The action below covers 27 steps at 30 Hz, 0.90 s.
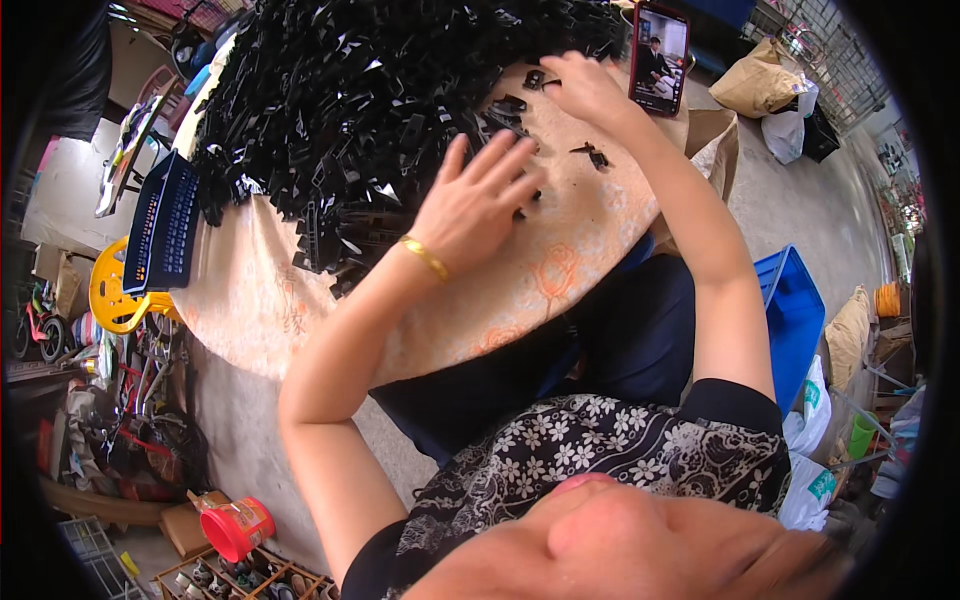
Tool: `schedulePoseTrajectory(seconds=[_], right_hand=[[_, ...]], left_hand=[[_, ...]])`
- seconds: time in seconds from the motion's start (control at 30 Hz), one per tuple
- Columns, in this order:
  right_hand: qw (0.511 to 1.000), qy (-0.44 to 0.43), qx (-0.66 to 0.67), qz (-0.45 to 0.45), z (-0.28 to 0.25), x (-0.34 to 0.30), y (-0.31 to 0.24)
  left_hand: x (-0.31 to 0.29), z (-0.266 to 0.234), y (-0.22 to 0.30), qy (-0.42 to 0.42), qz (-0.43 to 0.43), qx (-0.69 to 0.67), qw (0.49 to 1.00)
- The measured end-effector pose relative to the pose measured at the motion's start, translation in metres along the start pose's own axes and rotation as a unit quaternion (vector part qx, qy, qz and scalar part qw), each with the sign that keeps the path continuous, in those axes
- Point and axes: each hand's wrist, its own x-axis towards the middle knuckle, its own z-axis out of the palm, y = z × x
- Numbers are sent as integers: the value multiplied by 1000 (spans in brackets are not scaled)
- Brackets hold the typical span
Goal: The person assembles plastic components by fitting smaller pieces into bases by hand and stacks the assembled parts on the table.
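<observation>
A large heap of small black plastic parts [350, 110] covers much of a round table with a peach patterned cloth [400, 345]. My left hand [478, 205] is over the heap's near right edge, fingers spread, with nothing visibly held. Farther right, my right hand [585, 88] has its fingers bent at a small black plastic part [537, 79] on the cloth, seemingly pinching it; slight blur hides the exact contact. Another loose black part [592, 155] lies on the cloth between my right forearm and my left hand.
A phone [659, 58] with a lit screen stands at the table's far right. A dark blue basket [163, 225] rests above a yellow stool [112, 285] at left. On the floor are a blue crate [793, 325], a red bucket [237, 528] and brown sacks [757, 82].
</observation>
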Motion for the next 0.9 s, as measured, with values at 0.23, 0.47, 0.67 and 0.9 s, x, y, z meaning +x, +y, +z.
schedulePoseTrajectory(seconds=[0.23,0.47,0.67,0.9], right_hand=[[992,-66,14,-102,-27,-33,-32],[901,-130,412,26,-74,-73,-48],[824,-225,503,-132,-66,-102,-82],[919,-176,343,-82,-66,-84,-18]], left_hand=[[-6,0,-8,-48,3,-47,998],[-4,-10,-11,234,-92,-140,958],[-12,-40,-1,313,-308,-455,775],[-20,-36,13,49,-366,-601,709]])
